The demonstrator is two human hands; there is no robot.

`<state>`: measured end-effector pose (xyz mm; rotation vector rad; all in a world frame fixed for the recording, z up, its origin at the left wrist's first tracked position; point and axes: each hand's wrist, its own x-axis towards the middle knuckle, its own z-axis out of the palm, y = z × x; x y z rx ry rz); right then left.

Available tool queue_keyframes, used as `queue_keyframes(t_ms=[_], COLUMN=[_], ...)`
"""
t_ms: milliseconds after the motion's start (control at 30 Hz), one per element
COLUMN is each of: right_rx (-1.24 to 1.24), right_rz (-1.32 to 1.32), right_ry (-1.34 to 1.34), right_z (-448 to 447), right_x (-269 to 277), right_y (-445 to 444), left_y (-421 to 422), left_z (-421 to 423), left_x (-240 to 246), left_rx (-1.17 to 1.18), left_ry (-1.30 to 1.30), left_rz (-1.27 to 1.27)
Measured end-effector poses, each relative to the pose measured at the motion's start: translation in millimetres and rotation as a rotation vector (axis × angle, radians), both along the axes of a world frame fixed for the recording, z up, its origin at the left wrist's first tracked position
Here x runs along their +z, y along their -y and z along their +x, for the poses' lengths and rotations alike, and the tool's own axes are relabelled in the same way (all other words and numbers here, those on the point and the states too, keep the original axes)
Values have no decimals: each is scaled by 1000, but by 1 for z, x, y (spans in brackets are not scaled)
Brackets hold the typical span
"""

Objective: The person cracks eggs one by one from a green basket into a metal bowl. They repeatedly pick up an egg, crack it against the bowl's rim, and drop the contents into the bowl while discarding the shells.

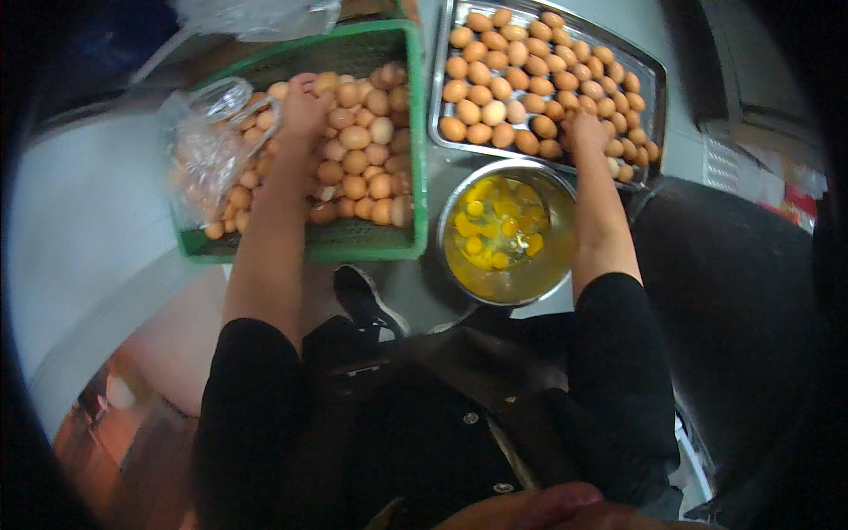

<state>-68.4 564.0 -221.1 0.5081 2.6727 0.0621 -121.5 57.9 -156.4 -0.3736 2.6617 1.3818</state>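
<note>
A green plastic crate (419,139) holds a heap of brown eggs (355,138). My left hand (305,112) reaches in among those eggs near the crate's far side; whether its fingers grip one is not visible. To the right, a rectangular metal tray (442,73) carries many brown eggs (517,79) lying in one layer. At the tray's near edge, my right hand (587,134) touches the eggs, its fingers mostly hidden. Between crate and tray, closer to me, stands a round metal bowl (563,262) with cracked raw eggs (500,218), several yolks whole.
Clear plastic wrap (212,149) lies over the crate's left part, and more plastic film (265,16) lies beyond its far rim. A dark shoe (364,301) shows below the crate. Right of the bowl is a large black surface (722,265).
</note>
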Motion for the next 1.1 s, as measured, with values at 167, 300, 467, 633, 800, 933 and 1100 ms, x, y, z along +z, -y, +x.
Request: queue_keyframes(t_ms=[167, 300, 467, 633, 800, 933, 1100], right_rx=[-22, 17, 37, 128, 245, 768, 849], right_rz=[-95, -64, -102, -160, -777, -1026, -1158], right_ry=[-66, 97, 67, -233, -675, -771, -596], right_z=[9, 17, 24, 12, -13, -13, 12], right_x=[-13, -14, -15, 0, 135, 220, 238], right_y=[15, 6, -10, -24, 96, 191, 232], left_y=[33, 19, -6, -7, -8, -5, -33], left_z=[11, 1, 0, -7, 10, 35, 50], left_x=[-18, -29, -25, -27, 16, 71, 148], left_rx=[-96, -31, 56, 59, 184, -50, -542], left_ry=[-37, -45, 6, 142, 248, 341, 382], left_rz=[116, 293, 197, 430, 937, 1307, 1117])
